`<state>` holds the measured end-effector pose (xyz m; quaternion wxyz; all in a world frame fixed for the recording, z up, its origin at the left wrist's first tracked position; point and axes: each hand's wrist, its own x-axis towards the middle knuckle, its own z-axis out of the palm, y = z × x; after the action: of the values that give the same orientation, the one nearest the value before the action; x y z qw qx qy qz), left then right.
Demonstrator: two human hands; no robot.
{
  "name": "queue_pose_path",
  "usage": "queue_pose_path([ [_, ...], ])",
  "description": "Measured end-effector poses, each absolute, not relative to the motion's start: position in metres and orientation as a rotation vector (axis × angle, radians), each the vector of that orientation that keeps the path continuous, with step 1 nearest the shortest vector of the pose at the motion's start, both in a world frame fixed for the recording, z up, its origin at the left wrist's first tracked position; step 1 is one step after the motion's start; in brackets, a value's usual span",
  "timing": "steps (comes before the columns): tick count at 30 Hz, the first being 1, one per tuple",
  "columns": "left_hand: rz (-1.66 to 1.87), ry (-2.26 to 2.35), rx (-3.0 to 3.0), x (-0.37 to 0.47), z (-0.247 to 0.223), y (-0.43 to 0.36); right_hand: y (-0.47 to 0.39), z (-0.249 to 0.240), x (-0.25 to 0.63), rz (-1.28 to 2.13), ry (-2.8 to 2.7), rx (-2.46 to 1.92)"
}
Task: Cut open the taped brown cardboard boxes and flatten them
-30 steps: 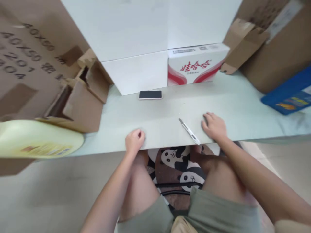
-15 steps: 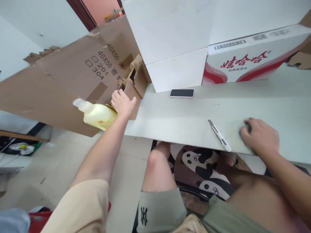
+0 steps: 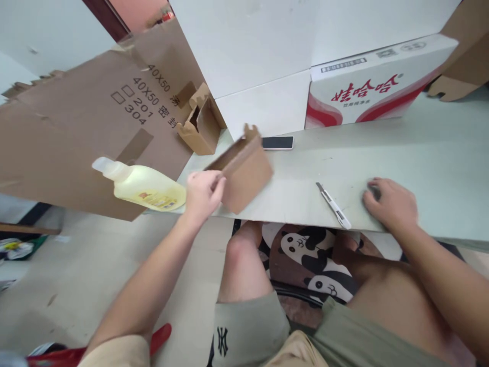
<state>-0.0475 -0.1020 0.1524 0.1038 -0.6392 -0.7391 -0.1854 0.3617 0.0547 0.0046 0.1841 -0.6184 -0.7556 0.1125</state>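
Note:
My left hand (image 3: 204,196) grips the near left edge of a small brown cardboard box (image 3: 246,178), which is tilted over the table's front left part and slightly blurred. Just left of that hand is a bottle of pale yellow liquid (image 3: 147,187) with a whitish cap. At the right, my right hand (image 3: 393,203) rests on the table with thumb and fingers curled apart, holding nothing visible. Between the hands lies a white utility knife (image 3: 333,205). A phone (image 3: 278,143) is partly covered by the held box.
Another small open cardboard box (image 3: 204,127) stands at the back left, before a large printed cardboard sheet (image 3: 87,122). White boxes (image 3: 267,104) and a red-and-white carton (image 3: 355,94) line the back of the pale table (image 3: 431,168). More cardboard (image 3: 462,66) is at the far right.
My left hand has taken hold of the nearer small box and moved it right, away from the other box. The view has shifted a little; my right hand stays by the table's front edge.

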Motion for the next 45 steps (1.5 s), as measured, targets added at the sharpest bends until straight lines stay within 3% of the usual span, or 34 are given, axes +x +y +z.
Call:
queue_pose_path([
  [7, -0.816, -1.709, -2.322, 0.016, 0.128, -0.110, 0.039, 0.045, 0.304, 0.805, -1.829, -0.889],
  [12, -1.042, -1.433, -2.688, 0.023, 0.149, -0.112, 0.036, 0.072, 0.280, 0.849, -1.732, -0.663],
  [14, -1.007, -1.573, -2.711, 0.021, 0.159, -0.110, 0.034, 0.074, 0.279, 0.867, -1.724, -0.627],
  [18, -0.467, -2.251, -2.419, 0.022, 0.171, -0.096, 0.028, 0.069, 0.275, 0.921, -1.668, -0.607],
  [20, -0.379, -2.429, -2.361, 0.024, 0.169, -0.086, 0.027, 0.067, 0.274, 0.919, -1.664, -0.636],
  [29, -1.221, -2.577, -1.694, 0.023, 0.141, -0.049, 0.024, 0.057, 0.280, 1.071, -1.567, -0.564],
  [33, -1.605, -2.692, -1.819, 0.022, 0.130, -0.043, 0.030, 0.057, 0.287, 1.099, -1.821, -0.391],
  [37, -1.621, -2.679, -1.989, 0.021, 0.126, -0.050, 0.031, 0.056, 0.287, 1.073, -1.875, -0.408],
  [41, -1.755, -2.500, -1.793, 0.016, 0.133, -0.059, 0.024, 0.055, 0.279, 1.045, -1.749, -0.601],
  [45, -1.185, -2.189, -1.935, 0.020, 0.148, -0.067, 0.022, 0.052, 0.272, 0.984, -1.668, -0.714],
])
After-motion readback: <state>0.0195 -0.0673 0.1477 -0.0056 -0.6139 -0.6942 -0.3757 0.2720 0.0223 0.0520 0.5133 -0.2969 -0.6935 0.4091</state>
